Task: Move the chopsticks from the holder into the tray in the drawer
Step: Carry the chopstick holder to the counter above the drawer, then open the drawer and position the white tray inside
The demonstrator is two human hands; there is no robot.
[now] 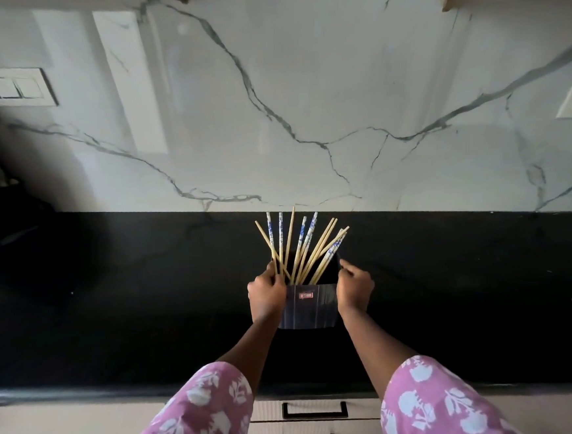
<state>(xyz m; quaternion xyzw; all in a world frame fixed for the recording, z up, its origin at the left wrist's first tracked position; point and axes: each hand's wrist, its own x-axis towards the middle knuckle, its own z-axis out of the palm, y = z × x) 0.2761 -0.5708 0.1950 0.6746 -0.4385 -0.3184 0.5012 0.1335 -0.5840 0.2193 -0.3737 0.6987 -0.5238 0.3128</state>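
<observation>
**Chopsticks fanned in the holder, both hands at its rim**

The chopsticks [300,246] stand in a loose fan in a dark, square holder [307,306] on the black countertop [113,299], close to the marble backsplash [302,95]. Some are plain wood, some patterned blue and white near the top.

Left hand [266,293]: on the holder's left side, fingers curled around a few sticks at the rim. Right hand [354,288]: against the right edge of the holder, fingers bent; whether it grips the wall or only steadies it, I cannot tell.

Handling, as I judge it: light, stiff, smooth, apt to slide past one another and scatter. Best gathered as a bundle low on the shafts, just above the rim, and squeezed firmly so none slip out.

Hard to make out: the holder's inside is black, so the lower ends are lost. Its base merges with the counter. The drawers [313,411] below are shut, so the tray is not visible, nor which drawer holds it. The exact stick count is uncertain where they cross.
</observation>
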